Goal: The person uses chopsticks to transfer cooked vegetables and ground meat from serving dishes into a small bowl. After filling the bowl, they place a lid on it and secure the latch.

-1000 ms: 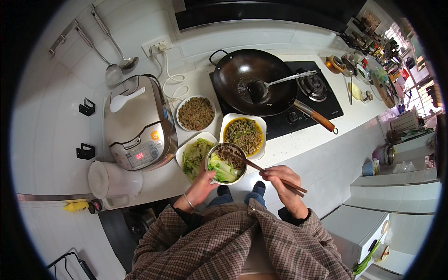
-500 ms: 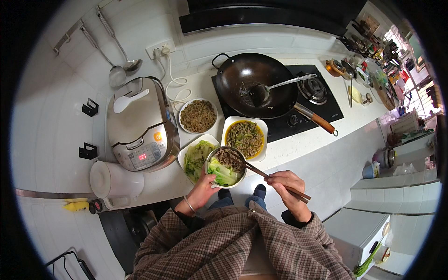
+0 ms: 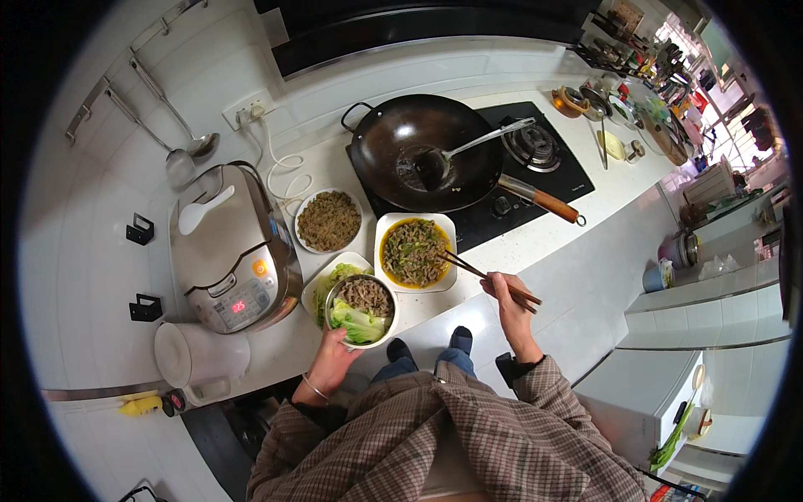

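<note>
My left hand grips the rim of a round bowl that holds lettuce leaves and minced meat. The bowl is held above a plate of lettuce, hiding much of it. In my right hand is a pair of wooden chopsticks, closed in my fingers. Their tips reach the right side of a square white dish of meat and chopped greens in yellowish sauce. Behind the bowl stands a round plate of browned mince.
A black wok with a ladle in it sits on the gas hob, its wooden handle pointing right. At left are a rice cooker, a white rice paddle and a white jug. The counter's front edge runs close by.
The chopsticks have left the bowl and moved over to the square dish of meat. My left hand and the bowl have shifted slightly left, and the whole view has turned a little.
</note>
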A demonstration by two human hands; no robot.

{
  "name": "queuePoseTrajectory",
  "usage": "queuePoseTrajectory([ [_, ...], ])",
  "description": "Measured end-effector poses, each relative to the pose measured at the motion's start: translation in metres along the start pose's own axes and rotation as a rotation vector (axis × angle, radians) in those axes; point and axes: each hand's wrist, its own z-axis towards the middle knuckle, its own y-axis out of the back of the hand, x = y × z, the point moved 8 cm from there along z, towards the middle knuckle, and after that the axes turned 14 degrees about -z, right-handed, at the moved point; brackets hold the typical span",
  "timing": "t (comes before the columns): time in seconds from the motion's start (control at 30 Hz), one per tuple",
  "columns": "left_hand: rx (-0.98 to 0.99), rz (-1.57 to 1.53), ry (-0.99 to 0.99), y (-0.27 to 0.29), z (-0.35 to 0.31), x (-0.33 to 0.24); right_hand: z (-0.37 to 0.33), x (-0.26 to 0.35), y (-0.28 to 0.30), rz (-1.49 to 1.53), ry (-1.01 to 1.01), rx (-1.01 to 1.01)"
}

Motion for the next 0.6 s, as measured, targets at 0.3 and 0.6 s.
queuePoseTrajectory([
  [0.3,0.022,-0.005,-0.017,-0.002,-0.002,-0.006,0.008,-0.054,-0.04,0.243,-0.149,-0.035],
  [0.6,0.056,-0.054,0.033,-0.006,0.004,-0.004,0.003,-0.022,-0.054,-0.273,0.191,-0.077],
])
